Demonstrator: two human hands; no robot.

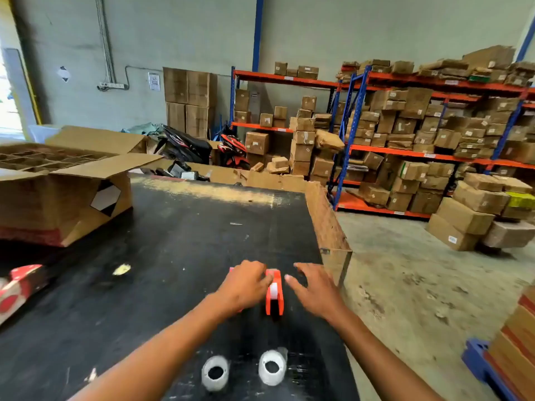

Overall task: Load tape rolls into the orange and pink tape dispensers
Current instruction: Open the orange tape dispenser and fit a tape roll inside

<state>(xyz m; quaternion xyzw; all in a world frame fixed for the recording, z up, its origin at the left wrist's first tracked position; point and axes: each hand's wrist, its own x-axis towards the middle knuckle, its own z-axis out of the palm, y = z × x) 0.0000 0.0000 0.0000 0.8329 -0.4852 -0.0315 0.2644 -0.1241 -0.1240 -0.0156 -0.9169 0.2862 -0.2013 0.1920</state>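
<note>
Head view: hands (246, 285) flank unlabelled orange dispenser (274, 295).

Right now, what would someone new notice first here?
Both hands, left and right, hover at an orange dispenser standing mid-table on the black table. Two white tape rolls lie near the front edge. Shelves crammed with cardboard boxes fill the right background.

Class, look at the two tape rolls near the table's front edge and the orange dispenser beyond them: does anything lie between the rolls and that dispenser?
Nothing visible does. The left roll and right roll lie on bare black table nearer the person than the orange dispenser. Only the forearms pass over that stretch.
</note>
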